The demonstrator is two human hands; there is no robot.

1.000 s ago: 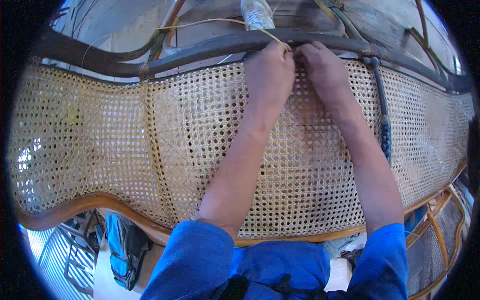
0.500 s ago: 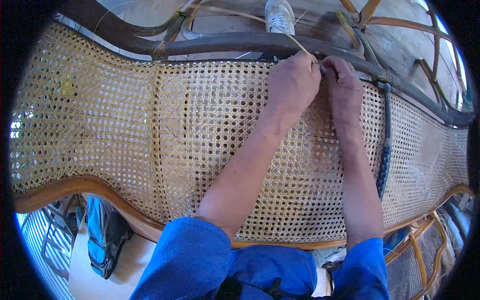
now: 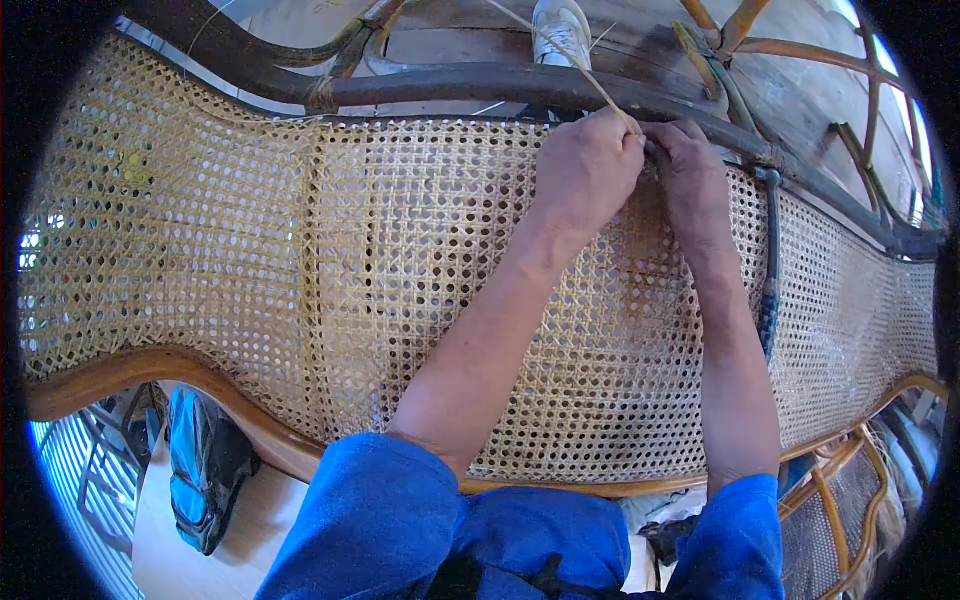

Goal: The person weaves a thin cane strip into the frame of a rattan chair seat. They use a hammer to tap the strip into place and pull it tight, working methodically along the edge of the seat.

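Beneath the left hand (image 3: pixel 592 158) and right hand (image 3: pixel 692 178) lies the cane panel (image 3: pixel 440 290), its edge apparently being laced, the left pinching a pale strand (image 3: pixel 600 90) above its grip, the right's hold hidden, steady tension seemingly needed next.

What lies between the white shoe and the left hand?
In the head view, a dark pole lies between the white shoe and left hand, a pale strand crossing it.

Glare whitens both sides; outer edges bow.
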